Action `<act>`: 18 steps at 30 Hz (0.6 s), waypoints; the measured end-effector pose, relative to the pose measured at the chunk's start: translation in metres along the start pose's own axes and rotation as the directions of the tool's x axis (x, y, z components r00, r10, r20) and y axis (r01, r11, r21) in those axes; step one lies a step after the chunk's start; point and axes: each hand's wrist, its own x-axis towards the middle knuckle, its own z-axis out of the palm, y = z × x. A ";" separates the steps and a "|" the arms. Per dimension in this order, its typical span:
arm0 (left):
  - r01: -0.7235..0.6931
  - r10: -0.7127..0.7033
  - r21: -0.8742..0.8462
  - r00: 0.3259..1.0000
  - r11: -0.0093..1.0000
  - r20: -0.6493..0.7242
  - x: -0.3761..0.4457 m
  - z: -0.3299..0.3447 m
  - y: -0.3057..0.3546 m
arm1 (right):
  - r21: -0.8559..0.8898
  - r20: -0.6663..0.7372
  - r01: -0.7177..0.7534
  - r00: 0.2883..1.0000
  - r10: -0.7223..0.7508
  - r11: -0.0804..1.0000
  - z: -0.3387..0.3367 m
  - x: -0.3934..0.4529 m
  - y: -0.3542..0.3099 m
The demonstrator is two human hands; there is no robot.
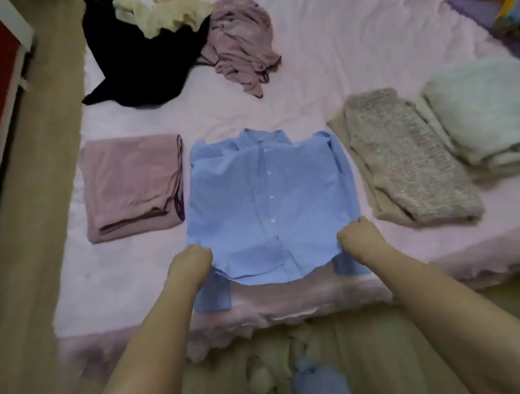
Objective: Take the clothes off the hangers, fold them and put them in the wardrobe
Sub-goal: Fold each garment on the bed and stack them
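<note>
The left hand (195, 260) and the right hand (359, 238) each grip the hem of the blue button shirt (268, 202), fingers curled round the cloth. It lies flat on the pink bed sheet (334, 62), between a folded mauve garment (130, 187) and a folded knitted sweater (407, 157). Behind lie a black garment (135, 66) and a fluffy white one (482, 112); wooden floor (45, 185) runs at the left.

shirt (268, 202) in the middle of the bed (350, 54); folded top (130, 187) to its left | two folded sweaters (407, 157) to its right; loose pile (180, 45) behind
</note>
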 end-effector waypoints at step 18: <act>-0.599 0.543 0.017 0.714 0.801 -0.443 0.047 0.143 0.116 | 0.192 -0.326 0.504 0.842 -0.430 0.842 0.130 0.040 -0.114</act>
